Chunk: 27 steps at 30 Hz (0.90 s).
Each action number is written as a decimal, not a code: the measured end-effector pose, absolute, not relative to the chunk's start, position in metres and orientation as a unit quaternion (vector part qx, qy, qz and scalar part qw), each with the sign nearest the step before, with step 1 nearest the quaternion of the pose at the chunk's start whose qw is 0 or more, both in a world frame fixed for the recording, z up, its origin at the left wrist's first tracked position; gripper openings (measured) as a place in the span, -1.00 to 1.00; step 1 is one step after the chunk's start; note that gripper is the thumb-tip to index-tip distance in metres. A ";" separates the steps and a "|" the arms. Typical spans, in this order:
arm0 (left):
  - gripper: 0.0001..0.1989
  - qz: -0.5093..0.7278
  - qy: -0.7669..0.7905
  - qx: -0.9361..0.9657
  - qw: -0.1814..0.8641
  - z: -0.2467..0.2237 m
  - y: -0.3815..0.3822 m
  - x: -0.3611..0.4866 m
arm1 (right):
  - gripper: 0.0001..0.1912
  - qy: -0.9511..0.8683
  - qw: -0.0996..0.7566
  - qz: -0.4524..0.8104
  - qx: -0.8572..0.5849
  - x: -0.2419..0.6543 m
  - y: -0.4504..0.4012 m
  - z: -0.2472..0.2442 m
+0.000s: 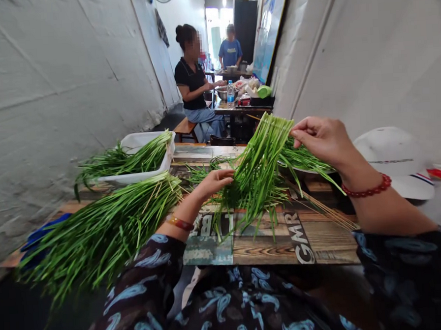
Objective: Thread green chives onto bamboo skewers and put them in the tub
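My right hand (318,137) is raised, its thumb and fingers pinched at the top right corner of a spread bunch of garlic chives (262,158). The pale stem ends line up along the top and the green leaves hang down over the table. A thin stick tip shows at the top left of this bunch. My left hand (216,182) is at the left edge of the hanging leaves, fingers stretched toward them; its fingertips are partly hidden. Below and behind lie loose chives (202,173). More chives (309,158) rest on a plate beyond my right hand.
Left, a large chive pile (109,230) overhangs the table edge, over something blue (43,236). Behind it stands a white tub (170,158) holding chives. Thin bamboo skewers (326,208) lie right, near a white cap (386,149). Two people work at tables farther back.
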<state>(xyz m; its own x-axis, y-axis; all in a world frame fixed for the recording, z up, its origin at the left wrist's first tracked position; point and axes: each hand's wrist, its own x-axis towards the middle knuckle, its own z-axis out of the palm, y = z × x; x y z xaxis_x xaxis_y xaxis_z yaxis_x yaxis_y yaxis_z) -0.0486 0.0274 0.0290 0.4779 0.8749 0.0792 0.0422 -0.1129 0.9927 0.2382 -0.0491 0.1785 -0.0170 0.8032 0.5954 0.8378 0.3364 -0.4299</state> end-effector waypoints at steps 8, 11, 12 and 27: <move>-0.65 0.525 0.282 0.743 0.304 0.091 0.017 -0.019 | -0.85 -0.730 0.394 -0.036 -0.558 0.229 -0.053 0.182; -0.79 0.526 0.246 0.799 0.157 0.100 0.018 -0.007 | -0.84 -0.739 0.383 -0.030 -0.553 0.225 -0.053 0.184; -0.86 0.508 0.249 0.816 0.119 0.098 0.019 -0.005 | -0.83 -0.739 0.380 -0.030 -0.556 0.225 -0.054 0.186; -0.64 0.249 0.433 0.858 0.116 0.045 0.026 -0.061 | -0.84 -0.637 0.516 0.008 -0.573 0.240 -0.076 0.229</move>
<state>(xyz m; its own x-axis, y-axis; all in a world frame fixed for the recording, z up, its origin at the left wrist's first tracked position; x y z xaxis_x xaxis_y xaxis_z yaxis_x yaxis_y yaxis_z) -0.0607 0.0257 0.0450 0.5000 0.8017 0.3276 0.6863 -0.5975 0.4147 0.2396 -0.0761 0.2292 0.1877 0.7376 0.6486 0.7218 0.3442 -0.6004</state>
